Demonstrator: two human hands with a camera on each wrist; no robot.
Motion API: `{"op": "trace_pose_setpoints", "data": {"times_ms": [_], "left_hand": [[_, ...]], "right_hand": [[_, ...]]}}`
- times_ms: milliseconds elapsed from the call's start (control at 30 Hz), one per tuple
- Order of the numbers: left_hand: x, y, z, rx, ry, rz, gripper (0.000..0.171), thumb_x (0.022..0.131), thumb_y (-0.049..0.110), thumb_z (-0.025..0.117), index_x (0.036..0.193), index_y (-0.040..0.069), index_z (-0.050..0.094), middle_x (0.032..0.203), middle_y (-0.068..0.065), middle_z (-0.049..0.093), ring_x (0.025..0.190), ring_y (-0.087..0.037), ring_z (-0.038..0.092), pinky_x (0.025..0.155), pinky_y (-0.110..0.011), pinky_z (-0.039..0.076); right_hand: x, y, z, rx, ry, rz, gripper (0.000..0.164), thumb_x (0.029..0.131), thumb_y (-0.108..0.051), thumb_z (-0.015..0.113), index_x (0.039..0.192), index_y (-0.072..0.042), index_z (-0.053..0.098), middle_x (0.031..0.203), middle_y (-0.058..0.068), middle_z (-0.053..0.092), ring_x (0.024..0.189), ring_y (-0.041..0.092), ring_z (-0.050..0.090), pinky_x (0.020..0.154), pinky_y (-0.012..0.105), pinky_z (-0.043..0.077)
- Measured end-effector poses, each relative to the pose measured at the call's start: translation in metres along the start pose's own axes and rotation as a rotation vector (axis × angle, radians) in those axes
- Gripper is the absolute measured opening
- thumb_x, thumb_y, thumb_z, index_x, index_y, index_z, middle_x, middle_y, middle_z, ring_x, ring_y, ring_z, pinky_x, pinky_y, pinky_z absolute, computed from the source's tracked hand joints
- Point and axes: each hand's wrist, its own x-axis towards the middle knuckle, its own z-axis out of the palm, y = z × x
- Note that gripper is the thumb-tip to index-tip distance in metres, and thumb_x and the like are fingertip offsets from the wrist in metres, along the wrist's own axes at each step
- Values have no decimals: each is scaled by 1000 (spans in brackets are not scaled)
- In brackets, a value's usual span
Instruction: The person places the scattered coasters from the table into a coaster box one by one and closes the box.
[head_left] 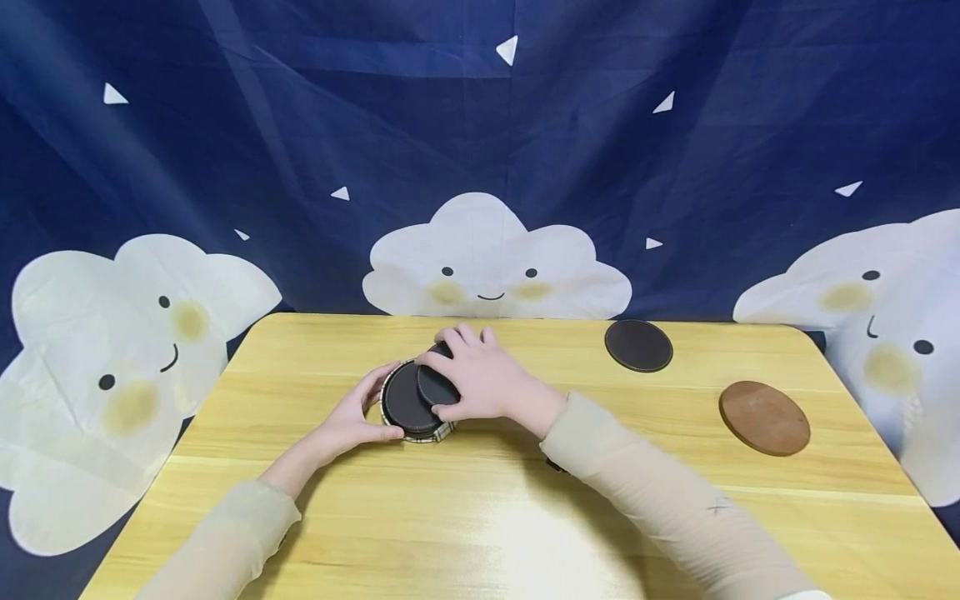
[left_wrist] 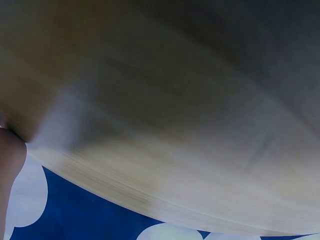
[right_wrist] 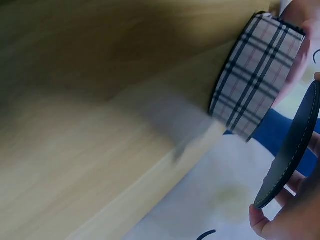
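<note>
A round plaid coaster holder (head_left: 446, 432) stands on the table, with a dark stitched coaster (head_left: 405, 400) lying in its top. My left hand (head_left: 351, 427) grips the holder from the left, thumb at the near side and fingers at the far side. In my right hand (head_left: 483, 382) is another round dark coaster (head_left: 435, 388), held by its edge and overlapping the holder's right part in the head view. The right wrist view shows this coaster (right_wrist: 292, 150) tilted and apart from the checked side of the holder (right_wrist: 257, 75). The left wrist view catches only a bit of hand.
Another dark round coaster (head_left: 638, 346) lies near the back edge of the wooden table (head_left: 420, 517). A brown round disc (head_left: 765, 418) lies farther right. Behind the table hangs a blue curtain (head_left: 420, 133) with white clouds.
</note>
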Motion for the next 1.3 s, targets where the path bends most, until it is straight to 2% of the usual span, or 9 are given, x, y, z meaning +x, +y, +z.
{"op": "trace_pose_setpoints", "data": {"times_ms": [700,1000,1300], "left_hand": [[-1,1,-1,11,-7,-26,106,81,11,93,166,9,30,165,-26,40,129,15,50,111,-4,33],[-1,1,-2,9,-15,-18,107,81,10,94,166,7,29,167,-26,36,130,15,48,110,-4,34],[-1,1,-2,12,-10,-15,108,80,10,94,166,5,29,168,-27,35,130,16,48,110,-3,34]], "right_hand": [[21,-28,13,17,-56,-57,71,87,-66,73,147,-32,55,150,5,48,135,24,43,101,46,40],[25,-30,20,73,-101,-54,72,88,-66,75,148,-31,56,152,2,48,136,22,44,104,46,42],[28,-30,28,70,-101,-72,70,88,-65,74,146,-31,58,151,3,49,135,21,44,101,42,41]]}}
